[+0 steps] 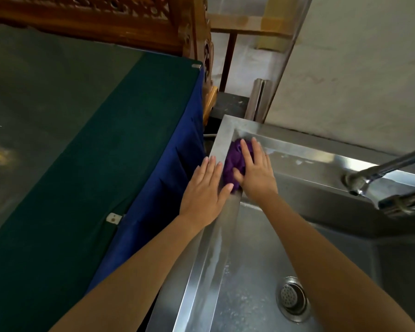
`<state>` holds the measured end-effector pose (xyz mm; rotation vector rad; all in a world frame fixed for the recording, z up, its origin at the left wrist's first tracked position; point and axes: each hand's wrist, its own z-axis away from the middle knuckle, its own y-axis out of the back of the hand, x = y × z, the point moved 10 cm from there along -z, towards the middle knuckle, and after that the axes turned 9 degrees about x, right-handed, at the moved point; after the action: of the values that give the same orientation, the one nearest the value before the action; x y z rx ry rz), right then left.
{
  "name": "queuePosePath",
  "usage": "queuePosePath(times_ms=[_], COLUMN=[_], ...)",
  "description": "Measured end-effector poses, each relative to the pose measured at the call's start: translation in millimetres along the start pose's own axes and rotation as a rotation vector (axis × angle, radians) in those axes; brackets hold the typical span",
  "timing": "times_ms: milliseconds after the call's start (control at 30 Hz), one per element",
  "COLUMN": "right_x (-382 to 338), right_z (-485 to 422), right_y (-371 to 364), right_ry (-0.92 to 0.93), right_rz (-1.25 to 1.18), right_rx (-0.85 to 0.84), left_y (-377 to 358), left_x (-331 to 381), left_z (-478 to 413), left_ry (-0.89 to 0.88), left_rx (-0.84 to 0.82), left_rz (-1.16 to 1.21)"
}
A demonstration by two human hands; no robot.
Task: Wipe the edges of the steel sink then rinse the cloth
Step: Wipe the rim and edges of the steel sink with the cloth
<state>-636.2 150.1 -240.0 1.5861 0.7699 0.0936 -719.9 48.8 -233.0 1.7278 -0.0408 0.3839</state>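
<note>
1. My right hand [256, 173] lies flat on the cloth [234, 156], fingers straight and together. It presses down rather than gripping.
2. The cloth is bunched on the sink's left rim [213, 250], close to the far-left corner. Part of it hangs toward the basin side.
3. My left hand [204, 190] is also flat, fingers straight, resting on the rim's outer side. Its thumb reaches to the cloth's near end, and it holds nothing.
4. I judge I'm mid-wipe on the left edge. The far rim [297, 149] shows pale smears and looks not yet done. The tap [367, 179] is well apart to the right, and I see no water running from it, so the rinse is yet to come.
5. What could go wrong:
   - Nothing pinches the cloth, so if I push fast on the slick steel my palm may slide over it and leave it behind.
   - The bunch sits near the inner lip. A sideways shove could roll it off into the basin, toward the drain [292, 298].
   - A wadded cloth touches the rim only in patches, so I may leave streaks, especially in the corner fold.
   - My left hand is at the outer edge, just beside the blue drape [158, 200]. If it slips on wet steel, I could drag dirty water onto the fabric.
   - Turning the corner means changing direction. If I keep my wrist stiff, the cloth may skip the corner itself.
</note>
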Motion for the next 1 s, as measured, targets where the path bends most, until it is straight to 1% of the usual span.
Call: queuePosePath(times_ms=[100,167,300,367,433,567,600,667,700,800,933,1000], right_x=[-0.1,-3.7,-6.5,3.1,24.2,100.9,117.7,138.3,139.7,120.4,67.3,46.3], right_z=[-16.6,-16.5,4.3,15.2,22.5,39.5,42.9,45.7,43.9,33.4,13.2,3.6], right_y=[3.4,5.5,17.5,24.3,35.3,74.8,80.8,80.3,76.5,62.1,36.5,27.1], right_ry=[-0.033,-0.051,0.042,0.028,-0.081,-0.453,-0.549,-0.707,-0.739,-0.698,-0.475,-0.412], right_rz=[0.008,-0.047,-0.132,-0.115,-0.096,-0.094,-0.085,-0.070,-0.065,-0.078,-0.120,-0.120], right_rx=[0.018,0.042,0.099,0.134,0.190,0.405,0.436,0.424,0.405,0.368,0.284,0.247], left_y=[-0.6,-1.3,-1.7,-0.8,1.5,0.3,0.1,-0.6,-0.5,0.4,1.9,2.9], left_x=[1.9,1.4,2.7,3.5,3.9,5.2,5.1,5.1,4.7,5.1,5.5,5.6], left_z=[0.9,0.7,1.2,1.7,2.1,2.6,2.4,2.0,2.1,2.3,2.2,2.2], left_ry=[-0.015,-0.013,-0.018,-0.023,-0.030,-0.040,-0.039,-0.037,-0.034,-0.034,-0.028,-0.023], left_rx=[0.015,0.015,0.014,0.008,0.016,0.013,0.016,0.019,0.021,0.025,0.034,0.038], left_rz=[-0.079,-0.087,-0.097,-0.109,-0.126,-0.129,-0.119,-0.100,-0.098,-0.109,-0.117,-0.113])
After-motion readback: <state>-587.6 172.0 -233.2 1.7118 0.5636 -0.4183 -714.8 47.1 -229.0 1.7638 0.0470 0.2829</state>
